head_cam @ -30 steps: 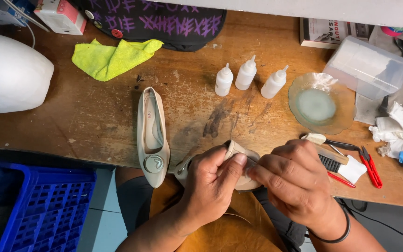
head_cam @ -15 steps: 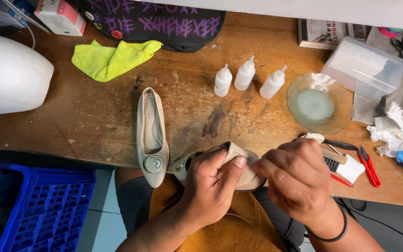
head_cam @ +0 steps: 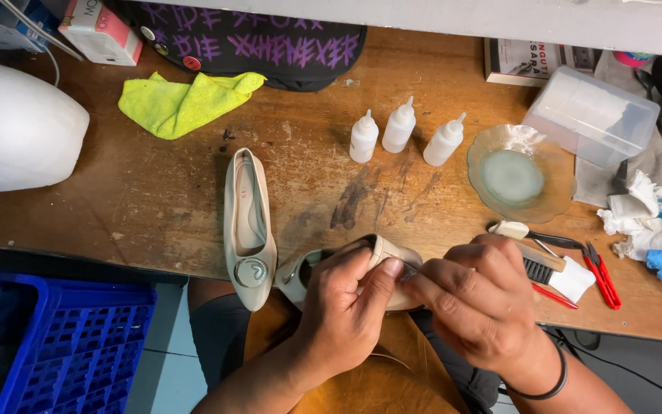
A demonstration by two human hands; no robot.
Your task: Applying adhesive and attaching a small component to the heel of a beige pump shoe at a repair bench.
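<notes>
beige leather flat shoe (head_cam: 392,257) held at the near edge of the worn brown wooden workbench (head_cam: 155,207), over the lap, mostly hidden behind both hands. left hand (head_cam: 346,307) wrapped around it from below, thumb pressed on the upper edge near the heel. right hand (head_cam: 476,307) closed in a pinch on a thin tool or pin (head_cam: 410,267), too small to identify, its tip touching the shoe just beside the left thumb. black band (head_cam: 549,376) around the right wrist.

just to the left, a matching beige flat shoe with a round metal ornament on the toe (head_cam: 248,226), lying flat, toe over the bench edge. beyond the hands, three small white squeeze bottles with pointed nozzles (head_cam: 400,134) standing upright in a row. right of them, a shallow clear glass dish (head_cam: 519,172) with a crumpled scrap at its rim. close to the right hand, a small brush with dark bristles (head_cam: 534,264), a white pad (head_cam: 572,277) and red-handled snips (head_cam: 599,276). farther right, crumpled white and blue rags (head_cam: 660,226) and a clear plastic box (head_cam: 591,115). far left, a yellow-green cloth (head_cam: 181,103) and a large white rounded object (head_cam: 17,126). below the bench on the left, a blue plastic crate (head_cam: 70,345).
</notes>
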